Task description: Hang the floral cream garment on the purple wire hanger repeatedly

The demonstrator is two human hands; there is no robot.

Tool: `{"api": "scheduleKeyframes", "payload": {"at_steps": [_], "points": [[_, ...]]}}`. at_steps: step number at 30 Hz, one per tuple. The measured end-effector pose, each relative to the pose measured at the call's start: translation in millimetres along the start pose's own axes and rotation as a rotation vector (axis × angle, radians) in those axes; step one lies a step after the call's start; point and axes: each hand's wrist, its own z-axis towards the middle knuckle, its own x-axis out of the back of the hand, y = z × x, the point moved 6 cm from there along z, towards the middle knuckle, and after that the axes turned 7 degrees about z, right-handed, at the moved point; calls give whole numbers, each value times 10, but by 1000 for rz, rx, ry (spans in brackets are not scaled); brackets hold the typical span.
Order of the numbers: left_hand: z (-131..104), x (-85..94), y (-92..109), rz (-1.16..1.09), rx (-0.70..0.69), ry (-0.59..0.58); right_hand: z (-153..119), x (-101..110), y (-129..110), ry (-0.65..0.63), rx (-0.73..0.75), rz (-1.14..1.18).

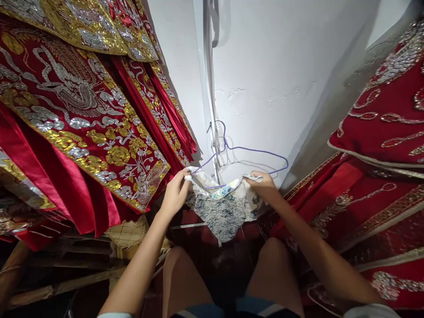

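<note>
A small printed fabric top (220, 216), whitish with dark and floral patterning, hangs between my two hands. Its left shoulder edge is pinched by my left hand (177, 191). On the opposite side my right hand (263, 184) grips the other shoulder, fingers folded over the cloth. A purple wire hanger (261, 151) hangs by its hook against the white wall. The hanger's left arm runs down into the cloth near my left hand. Its right end still shows bare, just above my right hand. Part of the lower bar is hidden by the fabric.
Red costumes with gold and silver sequins (79, 101) hang on the left. More beaded red garments (384, 119) hang close on the right. Ahead stands a white wall (265, 66) with a narrow vertical rail (209, 66). Wooden poles (82, 282) lie low at left.
</note>
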Motion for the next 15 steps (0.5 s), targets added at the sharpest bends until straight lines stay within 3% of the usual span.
{"api": "scheduleKeyframes", "payload": {"at_steps": [3,5,7,11,15], "points": [[188,-94,91,-83,-21,-10,-139,-139,-58,-111,77,47],[244,-90,41,-90,37,31,-223,-113,-114,-171,144,54],[240,-48,-32,-56,99,76,-249,60,-120,-122,153,35],[188,32,-72,-9,146,105,-95,546,-45,96,121,-8],[202,129,-13,9,84,132,177,772,-72,62,82,-136]]}}
